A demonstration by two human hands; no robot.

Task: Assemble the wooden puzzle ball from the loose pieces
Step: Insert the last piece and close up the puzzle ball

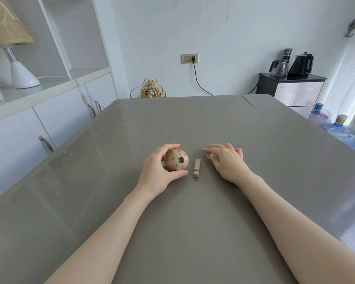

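A wooden puzzle ball (176, 159) rests on the grey table (193, 212), with a square hole showing in its right side. My left hand (158, 173) wraps it from the left, fingers over the top and thumb under the front. One loose wooden piece (197, 168), a short notched bar, lies flat just right of the ball, touched by neither hand. My right hand (225, 158) rests palm down on the table to the right of the bar, fingers curled loosely and holding nothing.
White cabinets with a lamp (19, 64) run along the left. A wall socket with a black cable (190, 58) is behind the table. A dark stand with kettles (291, 83) and blue water bottles (324, 121) stand at the right.
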